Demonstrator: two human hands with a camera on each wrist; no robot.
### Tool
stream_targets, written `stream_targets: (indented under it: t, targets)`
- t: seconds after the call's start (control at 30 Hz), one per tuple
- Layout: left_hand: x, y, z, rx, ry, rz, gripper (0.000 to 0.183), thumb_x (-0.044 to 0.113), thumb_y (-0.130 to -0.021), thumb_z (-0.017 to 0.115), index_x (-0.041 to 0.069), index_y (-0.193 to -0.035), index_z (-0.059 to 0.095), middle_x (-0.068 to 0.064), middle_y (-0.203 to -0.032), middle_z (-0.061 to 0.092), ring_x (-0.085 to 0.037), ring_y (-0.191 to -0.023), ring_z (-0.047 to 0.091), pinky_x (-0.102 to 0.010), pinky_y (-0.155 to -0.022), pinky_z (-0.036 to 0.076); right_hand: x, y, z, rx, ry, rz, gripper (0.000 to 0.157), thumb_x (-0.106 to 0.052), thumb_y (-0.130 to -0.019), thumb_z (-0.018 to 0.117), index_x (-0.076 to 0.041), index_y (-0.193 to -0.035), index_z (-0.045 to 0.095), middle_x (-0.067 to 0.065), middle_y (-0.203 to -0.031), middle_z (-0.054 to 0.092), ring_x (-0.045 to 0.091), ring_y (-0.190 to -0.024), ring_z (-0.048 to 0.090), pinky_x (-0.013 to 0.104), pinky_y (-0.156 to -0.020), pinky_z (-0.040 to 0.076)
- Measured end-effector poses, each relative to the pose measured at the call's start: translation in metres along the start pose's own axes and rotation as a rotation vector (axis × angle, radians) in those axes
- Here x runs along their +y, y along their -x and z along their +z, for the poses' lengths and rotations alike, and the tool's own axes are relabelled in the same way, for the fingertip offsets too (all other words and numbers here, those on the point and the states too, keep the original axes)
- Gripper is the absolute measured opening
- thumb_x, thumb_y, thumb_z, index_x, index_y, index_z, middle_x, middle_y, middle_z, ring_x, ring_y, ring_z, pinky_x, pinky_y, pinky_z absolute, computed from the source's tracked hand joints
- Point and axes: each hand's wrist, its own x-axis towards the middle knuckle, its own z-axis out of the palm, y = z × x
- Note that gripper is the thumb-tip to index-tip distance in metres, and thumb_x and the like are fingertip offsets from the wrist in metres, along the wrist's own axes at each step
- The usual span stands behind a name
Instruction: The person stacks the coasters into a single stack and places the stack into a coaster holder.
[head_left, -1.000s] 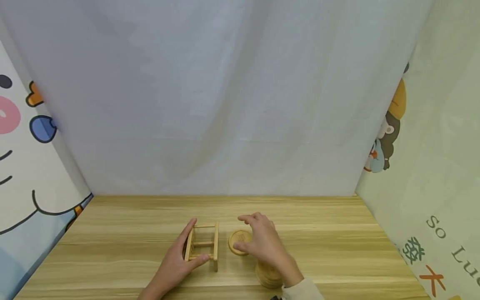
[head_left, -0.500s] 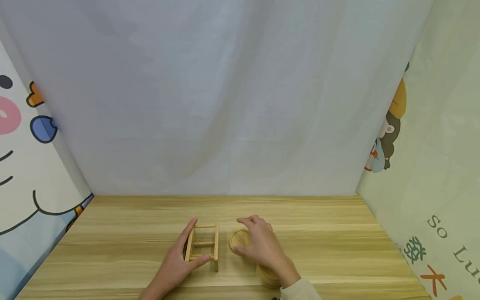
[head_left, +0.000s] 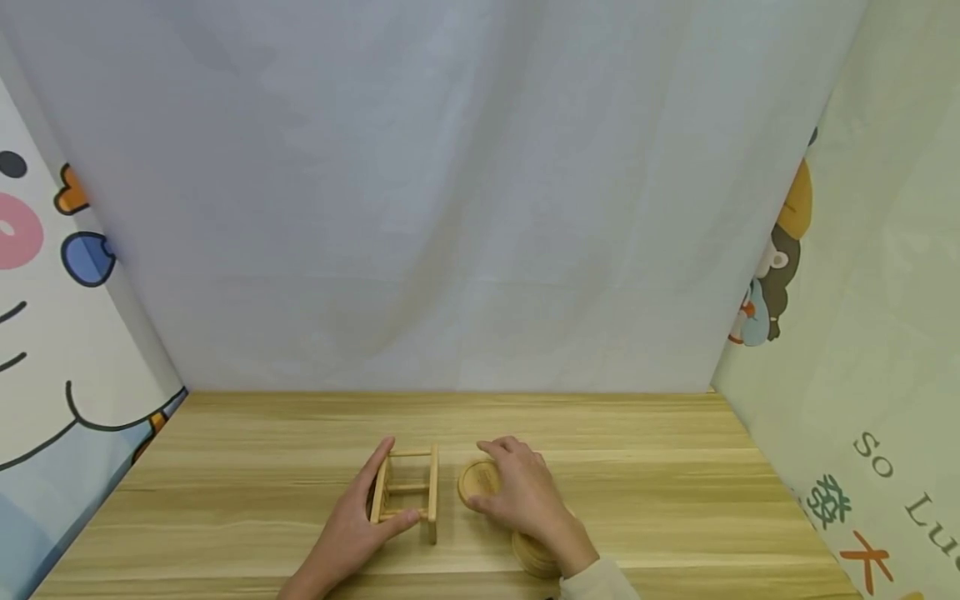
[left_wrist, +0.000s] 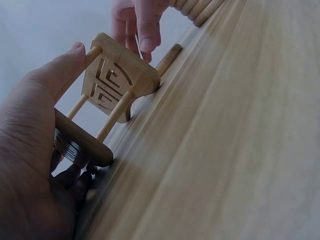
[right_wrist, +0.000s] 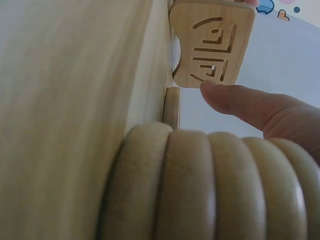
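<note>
My left hand [head_left: 352, 521] grips a small wooden coaster rack [head_left: 433, 492], thumb along one rod and fingers behind the near side panel. Cut-out patterns mark the rack's far panel [left_wrist: 115, 75] in the left wrist view. Right of the rack, a round wooden coaster [head_left: 477, 479] lies flat on the table. Over this coaster's right side hovers my right hand [head_left: 525, 492], thumb and fingers bent and spread apart. In the right wrist view the thumb stands above the coaster [right_wrist: 172, 107], apart from it. A stack of coasters [right_wrist: 200, 185] sits under the right wrist, partly hidden.
A wood-grain table [head_left: 270, 467] spreads beneath both hands. Behind it hangs a pale cloth [head_left: 450, 208]. Printed cartoon panels stand at the left [head_left: 67, 333] and the right [head_left: 847, 333].
My right hand has shifted slightly over the coaster, its thumb and fingers drawing a little closer together. The left hand and the rack have stayed put.
</note>
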Motion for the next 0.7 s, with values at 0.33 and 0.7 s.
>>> stream_targets:
  t: [0.33,0.7]
  targets:
    - [0.0066,0.0015,-0.0005,0.012,-0.008,0.021,0.107,0.036,-0.092,0.093,0.028,-0.178,0.029,-0.018,-0.178,0.034,-0.044,-0.153,0.048,-0.067,-0.119,0.043,0.0013,-0.0003,0.0029,-0.078,0.049,0.030,0.083,-0.029,-0.080,0.101,-0.005,-0.152,0.066,0.021,-0.146,0.066,0.043,-0.129,0.067,0.061,-0.107,0.054]
    - [0.0064,0.0010,-0.0016,0.000,0.004,0.011,0.106,0.036,-0.094,0.092,0.028,-0.178,0.028,-0.018,-0.179,0.032,-0.046,-0.155,0.046,-0.069,-0.119,0.042,0.0029,0.0020,0.0063,-0.140,0.062,0.047,0.083,-0.034,-0.086,0.097,-0.012,-0.158,0.062,0.025,-0.160,0.058,0.046,-0.141,0.061,0.069,-0.112,0.050]
